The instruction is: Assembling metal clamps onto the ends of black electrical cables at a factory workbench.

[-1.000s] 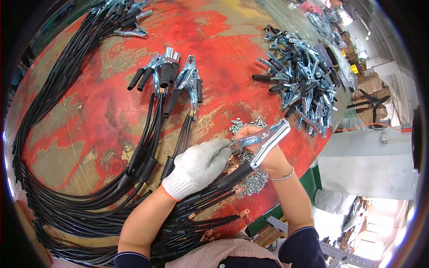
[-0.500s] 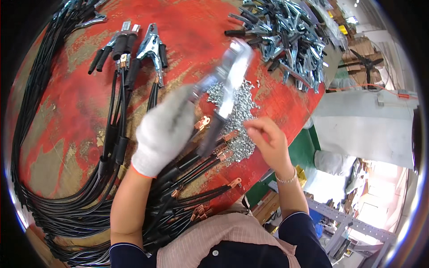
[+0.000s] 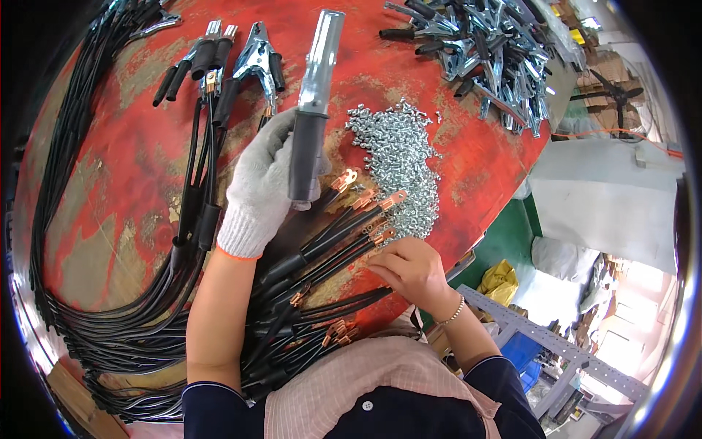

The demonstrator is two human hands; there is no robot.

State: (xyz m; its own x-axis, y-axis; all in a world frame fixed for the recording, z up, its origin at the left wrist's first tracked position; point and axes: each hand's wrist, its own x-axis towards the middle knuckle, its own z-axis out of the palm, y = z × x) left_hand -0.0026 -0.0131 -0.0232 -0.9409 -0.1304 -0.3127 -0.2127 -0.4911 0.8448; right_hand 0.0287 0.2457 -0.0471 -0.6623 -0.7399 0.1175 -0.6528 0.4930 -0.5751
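In my gloved left hand point(image 3: 259, 179) I grip a welding clamp point(image 3: 314, 99), held nearly upright, with bright metal jaws at the top and a black sleeve on its handle. My bare right hand point(image 3: 411, 272) is low over the front cables, its fingers drawn together; whatever is between them is hidden. Black cables point(image 3: 311, 252) with copper lugs point(image 3: 395, 199) lie between my hands, their lug ends pointing right. Just beyond my right hand spreads a heap of small silvery screws point(image 3: 398, 157).
Several loose clamps point(image 3: 490, 58) are piled at the far right of the red, worn table point(image 3: 322, 36). At the far left, clamps joined to cables point(image 3: 212, 58) lie beside a long cable bundle point(image 3: 55, 197). A perforated metal frame point(image 3: 523, 329) stands off the table's right side.
The clamp in my left hand has swung from a blurred slant to nearly upright, moving left. My right hand has come down toward me from the screws, its fingers closing together over the cable ends.
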